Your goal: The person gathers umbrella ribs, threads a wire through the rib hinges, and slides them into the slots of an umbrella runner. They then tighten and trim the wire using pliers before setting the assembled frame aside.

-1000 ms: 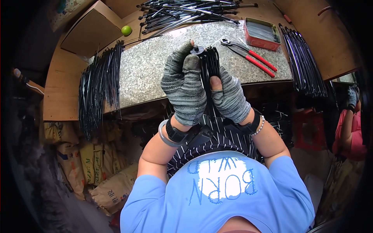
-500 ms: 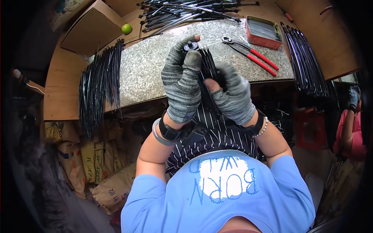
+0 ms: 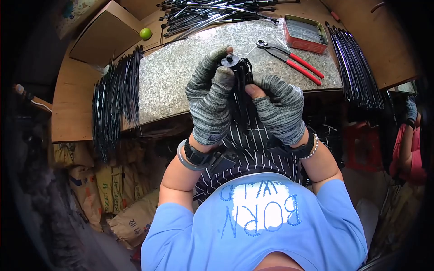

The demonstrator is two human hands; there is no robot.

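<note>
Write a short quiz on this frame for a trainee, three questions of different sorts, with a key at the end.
1. True or false: the person holds the red-handled pliers in the right hand.
2. Multiple choice: what sits between the thumb and forefinger of the left hand?
A. a pair of scissors
B. a round disc with a black stub
C. a wooden peg
3. Fill in: the small round thing near the cardboard box is coloured ____.

Key:
1. False: the pliers lie on the speckled slab; the right hand is at the black bundle.
2. B.
3. Green.
</note>
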